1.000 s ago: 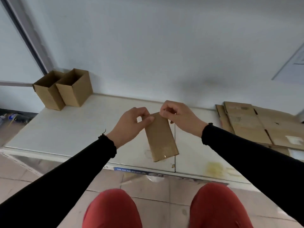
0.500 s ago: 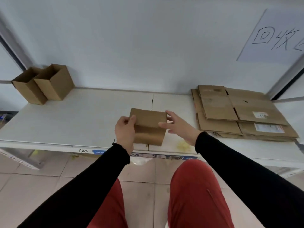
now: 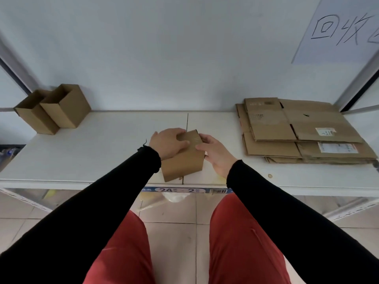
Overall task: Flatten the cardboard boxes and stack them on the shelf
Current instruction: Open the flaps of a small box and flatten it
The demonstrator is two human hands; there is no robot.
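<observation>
Both your grips pinch the small cardboard box (image 3: pixel 184 158), left hand (image 3: pixel 167 143) and right hand (image 3: pixel 215 154); the flattened stack (image 3: pixel 297 130) lies rightward, nearer your right hand.

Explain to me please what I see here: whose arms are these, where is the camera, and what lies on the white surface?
There is no machine. A person wears one camera on the head, looking forward and down, so you see their own arms in black sleeves and their red trousers below. The left hand and the right hand both hold a small brown cardboard box over the front of the white shelf; it looks partly pressed flat. At the far left two open boxes stand upright, side by side. At the right lies a stack of flattened cardboard, some pieces bearing labels. A paper sign with handwriting hangs on the wall above.
</observation>
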